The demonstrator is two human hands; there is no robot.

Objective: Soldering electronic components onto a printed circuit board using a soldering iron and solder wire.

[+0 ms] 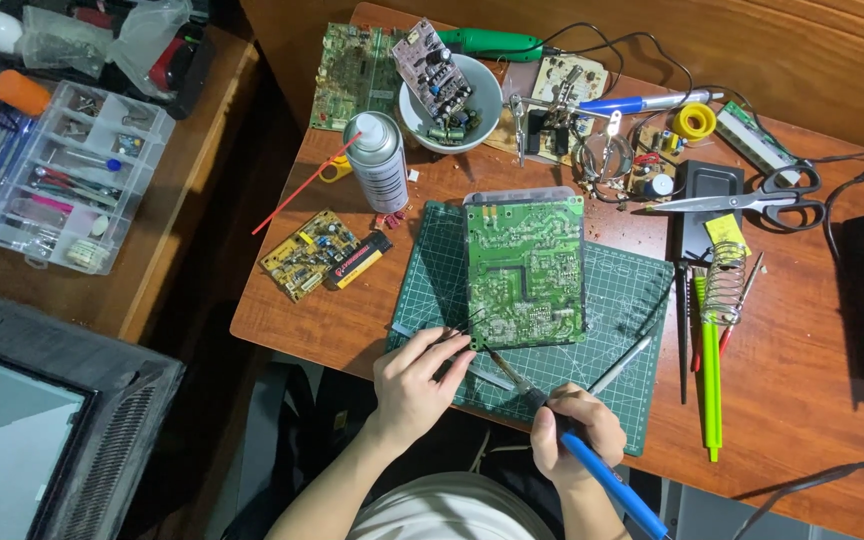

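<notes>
**Soldering iron at the near edge of the green board**

You sit at a reddish-brown wooden table [812,400] crowded with electronics gear. In front of you lies a dark green gridded cutting mat [612,290], and on it rests a large rectangular green circuit board [525,270], solder side up, its near edge just ahead of your hands.

Your right hand [574,432] is closed around the blue-handled soldering iron [592,462], held like a pen; its metal tip points up and left to the board's near left corner. Your left hand [420,378] lies on the mat's near left part, fingers curled and pinching thin tweezers [472,322] whose points touch the same corner of the board.

Beyond the mat stands a silver aerosol spray can [376,160] with a thin red straw, and beside it a white bowl [452,95] holding a small board and loose parts. A yellow circuit board [307,253] lies to the left of the mat. On the right are black-handled scissors [752,198], a coiled wire iron stand [724,282] and a bright green pen-shaped tool [710,370]. A clear plastic compartment box [77,175] sits on the side table to your left.
</notes>
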